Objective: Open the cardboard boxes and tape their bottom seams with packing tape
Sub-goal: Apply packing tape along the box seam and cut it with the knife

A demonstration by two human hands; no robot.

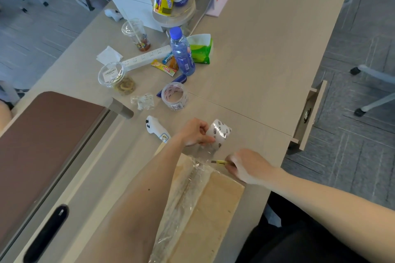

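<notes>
Far left: brown divider panel (47, 134) bounds the worktop (267, 49) on that side. White controller (155, 128) lies just left of the left wrist.

Left hand (196, 132) grips the packing tape roll (219, 132), fingers curled round it, just beyond the far end of the cardboard box (220, 194). Clear film runs from the roll down to the box end.

Box lies flat at the near edge, under the left forearm. Long axis runs from the person outward, leaning slightly right. Tape strip (186, 190) follows the centre seam along that same axis, wrinkled, reaching the far end.

Right hand (248, 166) sits at the far right corner of the box and is clamped on a yellow utility knife (220, 162). Blade end points left, toward the film between roll and box. Hands are apart, with the film between them.

Spare tape roll (175, 96) stands farther out, with a blue bottle (182, 53) and power strip (145, 57) in the clutter beyond.

Right of the roll: bare worktop out to the edge. Open drawer (310, 113) juts from that right edge.
</notes>
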